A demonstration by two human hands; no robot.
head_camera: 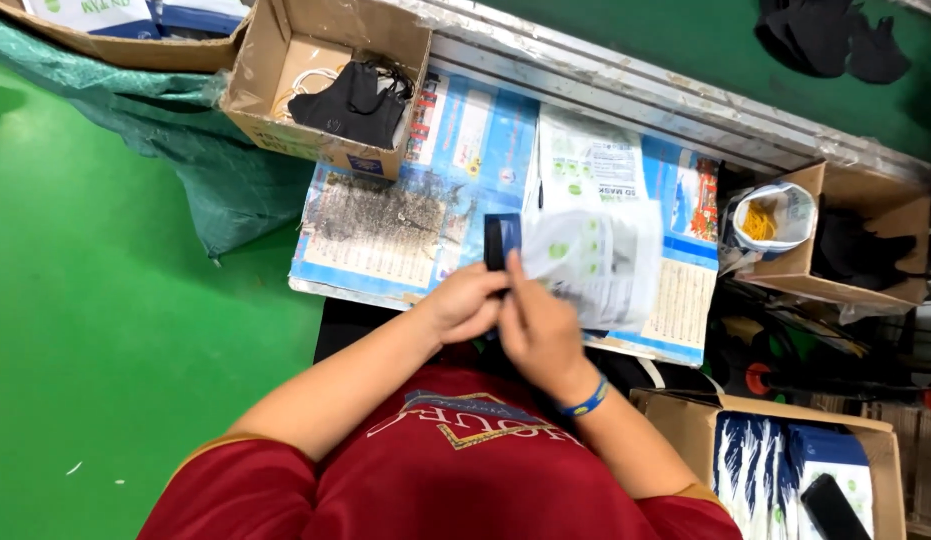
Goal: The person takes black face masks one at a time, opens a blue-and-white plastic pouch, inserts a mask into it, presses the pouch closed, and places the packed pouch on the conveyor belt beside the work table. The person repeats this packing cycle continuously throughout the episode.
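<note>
Packing step in hand, by the look of it: both hands meet just above the near edge of the worktop [405, 230], working a dark folded mask [501, 240] toward a clear printed pouch [600, 262]. Left hand [467, 303]: grip pinching the lower end of the mask, fingers curled tight around it. Right hand [538, 335], blue wristband [585, 402] on the wrist: fingers pressed together against the pouch's left edge, apparently holding it at the mouth; can't tell if the mouth is open. Mask sits upright between the two hands, touching the pouch edge, top end sticking up past the fingers.

Next move, as a judgement: the pouch mouth needs spreading and the mask kept flat and lined up with it, otherwise it will likely snag on the film.

Around: small cardboard box [325, 85] with black masks at the far left of the worktop; another box [865, 240] to the right with a white bag of yellow bits [770, 220]; carton [805, 460] of blue-white packets by the right elbow. Printed sheets cover the worktop. Nothing blocks the hands; the loose pouch film is the only nuisance.
</note>
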